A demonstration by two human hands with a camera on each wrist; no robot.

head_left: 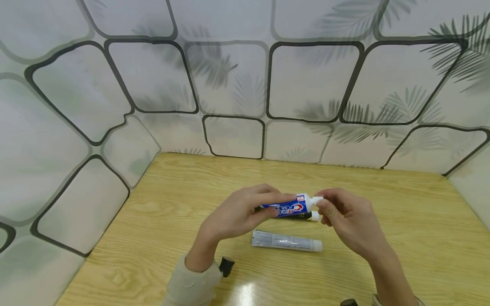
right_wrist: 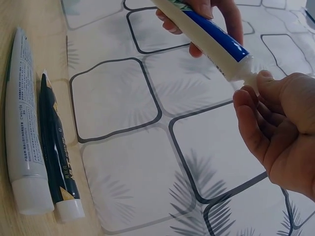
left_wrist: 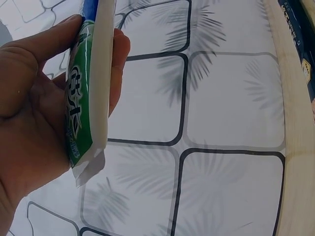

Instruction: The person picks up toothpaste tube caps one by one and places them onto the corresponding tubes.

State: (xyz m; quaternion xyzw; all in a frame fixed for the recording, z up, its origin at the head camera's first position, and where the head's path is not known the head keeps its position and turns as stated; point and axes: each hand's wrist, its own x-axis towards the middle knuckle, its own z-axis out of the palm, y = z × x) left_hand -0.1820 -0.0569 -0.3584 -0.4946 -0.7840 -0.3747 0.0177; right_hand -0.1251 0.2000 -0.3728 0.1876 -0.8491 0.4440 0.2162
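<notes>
A blue toothpaste tube with a Crest label hangs above the table, held between the thumb and fingers of my left hand. In the left wrist view, the green part of the tube lies along the palm. My right hand pinches the tube's white cap between thumb and fingertips; the right wrist view shows this cap at the tube's end. Below them lies a black toothpaste tube, mostly hidden behind the held one. Nearer to me is a silver-grey tube with a white cap.
The light wooden table meets a wall covering with a stone-and-leaf pattern at the back and sides. In the right wrist view, the grey tube and black tube lie side by side.
</notes>
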